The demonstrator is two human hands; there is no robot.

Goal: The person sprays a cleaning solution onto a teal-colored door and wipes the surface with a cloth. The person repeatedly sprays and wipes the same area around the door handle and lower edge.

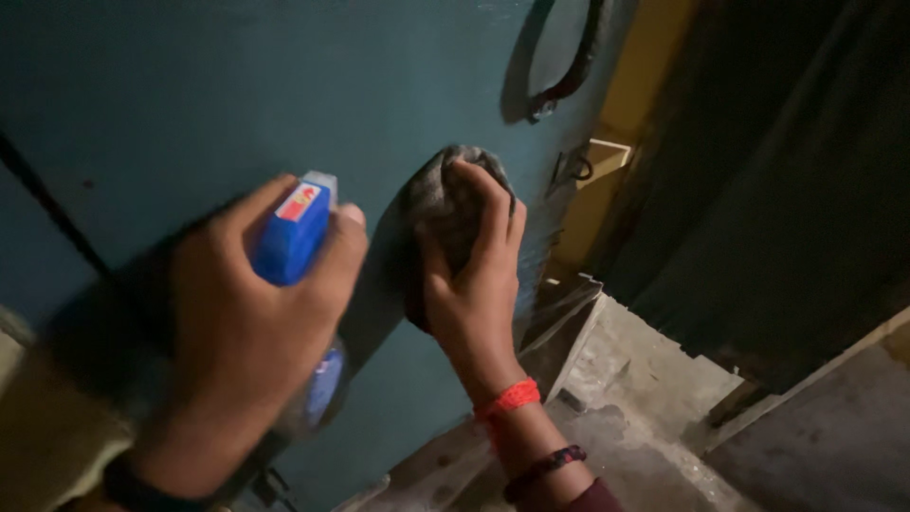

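red thread (507, 398) and dark beaded bracelet (542, 469) circle the right wrist.

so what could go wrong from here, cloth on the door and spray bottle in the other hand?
1. The right hand presses the grey cloth close to the door's edge and a metal hook; the cloth might snag there.
2. The left hand holds the blue-capped spray bottle near the teal door; a squeeze could spray the right hand.
3. Light is dim; missed patches are likely.

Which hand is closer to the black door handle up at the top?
Right. The right hand presses a grey cloth on the teal door just below the handle; the left hand holds a blue spray bottle farther left and lower.
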